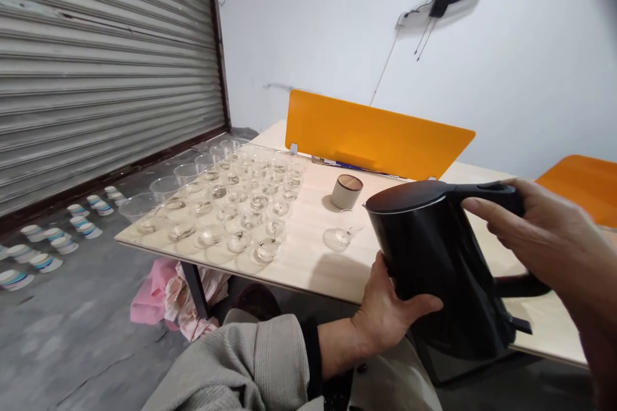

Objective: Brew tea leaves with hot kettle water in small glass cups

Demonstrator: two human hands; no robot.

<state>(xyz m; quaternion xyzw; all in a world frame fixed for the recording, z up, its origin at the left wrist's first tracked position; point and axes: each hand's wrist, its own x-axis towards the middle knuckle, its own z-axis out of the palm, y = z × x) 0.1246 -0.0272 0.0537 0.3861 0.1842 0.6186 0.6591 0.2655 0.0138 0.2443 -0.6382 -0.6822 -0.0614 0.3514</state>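
Note:
A black electric kettle [434,263] is held over the table's front edge, leaning with its spout toward the left. My right hand [544,225] is wrapped round its handle, the thumb along the top. On the near side of the body rests my left hand [385,314], its thumb across the kettle and its other fingers partly hidden behind it. Just left of the spout stands one clear plastic cup [341,234]. I cannot tell whether water is flowing. Further left, several rows of clear plastic cups [209,231] stand close together, with small dark bits in many of them.
A round beige canister with a wooden lid [347,191] sits behind the single cup. An orange divider [371,135] crosses the pale wooden table [308,218]. White jars [45,262] line the floor at left, and pink cloth [157,292] lies under the table.

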